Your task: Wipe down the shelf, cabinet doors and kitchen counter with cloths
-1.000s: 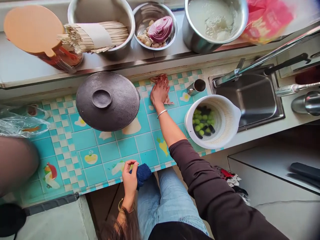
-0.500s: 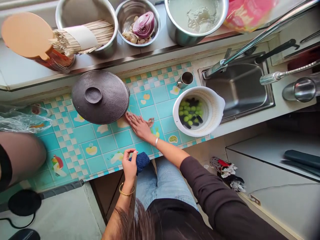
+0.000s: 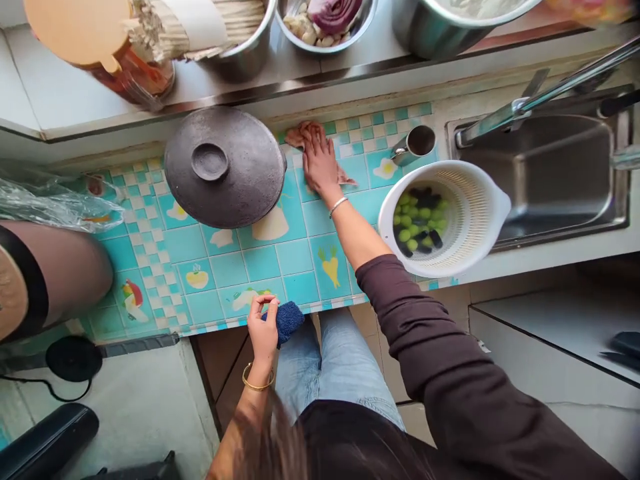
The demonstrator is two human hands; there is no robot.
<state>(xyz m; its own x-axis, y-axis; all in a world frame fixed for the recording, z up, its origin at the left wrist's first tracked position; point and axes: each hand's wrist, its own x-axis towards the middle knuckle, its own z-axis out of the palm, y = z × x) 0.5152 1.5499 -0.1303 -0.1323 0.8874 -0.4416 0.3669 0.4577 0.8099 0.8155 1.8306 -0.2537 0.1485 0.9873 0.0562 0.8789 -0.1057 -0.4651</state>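
My right hand [image 3: 320, 165] is laid over a brownish-pink cleaning cloth [image 3: 299, 135], holding it against the turquoise tile-patterned counter [image 3: 300, 257]. Bunched cloth shows past the fingertips and beside the palm. To the left of that hand sits a dark clay pot with its lid [image 3: 240, 177] on. By the counter's front edge my left hand [image 3: 263, 325] is closed round a dark blue terry cloth [image 3: 289, 321], with thumb and forefinger curled together. A steel cup [image 3: 419, 143] and a white colander bowl [image 3: 470, 220], containing green and black pieces in water, lie right of my right hand.
At the right is a steel sink [image 3: 555, 177] with a faucet [image 3: 530, 103] reaching over it. A ledge behind carries a jar [image 3: 145, 77], chopsticks [image 3: 240, 23] and steel bowls. A pinkish-brown appliance [image 3: 65, 273] and a plastic bag [image 3: 60, 200] stand at the left.
My right hand has slid the cleaning cloth from the pot's near right side back toward the ledge. The camera view has shifted; my left hand still holds the blue cloth.
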